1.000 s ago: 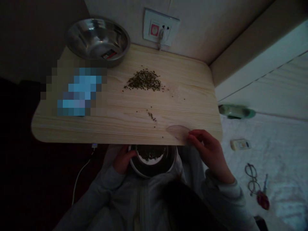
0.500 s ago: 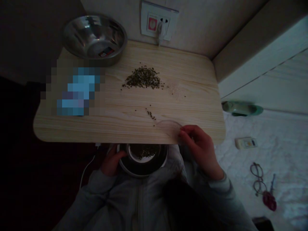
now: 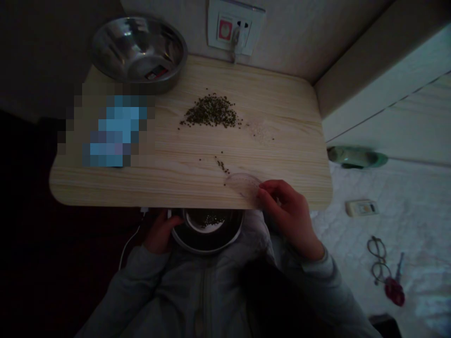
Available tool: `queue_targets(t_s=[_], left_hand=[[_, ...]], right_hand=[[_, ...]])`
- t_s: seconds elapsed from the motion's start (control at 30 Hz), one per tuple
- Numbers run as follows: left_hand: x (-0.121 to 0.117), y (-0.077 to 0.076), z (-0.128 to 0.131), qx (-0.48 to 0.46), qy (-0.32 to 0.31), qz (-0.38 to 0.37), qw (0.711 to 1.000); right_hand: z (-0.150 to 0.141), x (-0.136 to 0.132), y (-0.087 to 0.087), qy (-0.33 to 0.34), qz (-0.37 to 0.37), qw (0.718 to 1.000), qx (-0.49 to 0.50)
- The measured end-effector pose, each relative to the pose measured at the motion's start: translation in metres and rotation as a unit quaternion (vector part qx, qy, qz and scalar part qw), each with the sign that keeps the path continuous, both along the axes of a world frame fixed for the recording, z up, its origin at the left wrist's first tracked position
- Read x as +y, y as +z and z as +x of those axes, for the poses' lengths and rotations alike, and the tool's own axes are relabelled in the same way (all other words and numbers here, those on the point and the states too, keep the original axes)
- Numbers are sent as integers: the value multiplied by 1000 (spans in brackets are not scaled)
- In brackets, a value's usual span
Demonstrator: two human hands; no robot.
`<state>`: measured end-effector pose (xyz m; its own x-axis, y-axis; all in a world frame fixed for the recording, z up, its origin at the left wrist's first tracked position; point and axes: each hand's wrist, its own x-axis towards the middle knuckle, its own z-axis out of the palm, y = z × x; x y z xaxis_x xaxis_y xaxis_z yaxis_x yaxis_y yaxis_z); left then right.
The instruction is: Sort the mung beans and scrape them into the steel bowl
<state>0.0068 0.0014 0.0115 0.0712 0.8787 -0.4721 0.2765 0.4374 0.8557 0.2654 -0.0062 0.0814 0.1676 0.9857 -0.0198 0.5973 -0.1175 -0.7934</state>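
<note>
My right hand [image 3: 287,211] pinches one end of a clear plastic protractor [image 3: 244,180], low over the table's front edge. Beside the protractor's left end lies a short trail of small dark green beans [image 3: 221,164]. Farther back is a larger heap of the same beans [image 3: 211,111], with a patch of pale grains [image 3: 261,132] to its right. Below the table edge, my left hand [image 3: 161,233] grips the rim of a metal bowl [image 3: 207,246] on my lap. Some beans [image 3: 213,219] lie in it; the tabletop hides its far part.
A large steel bowl [image 3: 139,51] stands at the wooden table's [image 3: 169,188] back left, with a blurred-out lit screen [image 3: 118,126] before it. A plug sits in the wall socket [image 3: 235,29]. On the white bedding at right lie a green bottle [image 3: 355,157], a remote [image 3: 362,208], glasses [image 3: 377,258] and scissors [image 3: 394,291].
My right hand and the protractor have shifted slightly left along the table edge. The whole view has tilted a little. My left hand keeps its grip on the bowl.
</note>
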Motion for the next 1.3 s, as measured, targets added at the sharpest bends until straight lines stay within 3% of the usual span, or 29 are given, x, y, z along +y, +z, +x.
queue_targets(t_s=[0.3,0.67,0.97,1.03,1.2,1.3], left_hand=[[-2,-1,1,1,22,42,999],[-1,-1,-4,29,1,40,999],[0,-4,4,-24,132,-25,991],[1,-4,2,-23,125,-20,992],[0,-3,-3,8,32,31,999],[-1,-4,-3,20,24,57,998]], right_hand=[[-7,-2,1,45,-3,999,-14],[-16,-7,0,79,6,997,-19],[-36,-13,1,195,11,980,-35],[-36,-13,1,179,13,983,-35],[-26,-9,-7,82,19,996,-37],[-17,-6,-10,23,22,998,-52]])
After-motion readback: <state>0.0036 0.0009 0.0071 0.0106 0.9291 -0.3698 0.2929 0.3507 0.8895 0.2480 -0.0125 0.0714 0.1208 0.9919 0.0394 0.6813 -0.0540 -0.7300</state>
